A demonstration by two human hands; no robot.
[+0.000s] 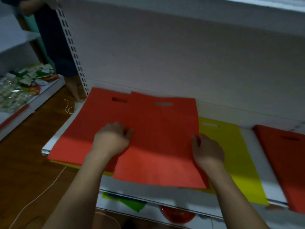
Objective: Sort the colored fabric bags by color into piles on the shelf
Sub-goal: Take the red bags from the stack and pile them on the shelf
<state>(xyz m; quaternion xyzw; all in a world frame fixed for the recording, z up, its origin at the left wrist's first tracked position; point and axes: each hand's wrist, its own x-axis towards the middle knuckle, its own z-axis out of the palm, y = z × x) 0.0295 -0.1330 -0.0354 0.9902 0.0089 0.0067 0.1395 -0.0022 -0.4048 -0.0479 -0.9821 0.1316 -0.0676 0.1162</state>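
Both hands, left (112, 139) and right (207, 151), pinch the middle red bag's (161, 146) side edges over the shelf's (181, 197) front edge.

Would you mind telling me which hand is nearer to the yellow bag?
Right. The right hand grips the red bag's right edge, directly beside the yellow bag; the left hand holds its opposite edge.

Both bare forearms reached forward and up from the bottom of the view, roughly parallel. The left hand (112, 139) lay knuckles up with its fingers curled, fingertips bunched toward the right. The right hand (207, 151) sat level with it and well apart, back upward, thumb pointing up and fingers tucked under.
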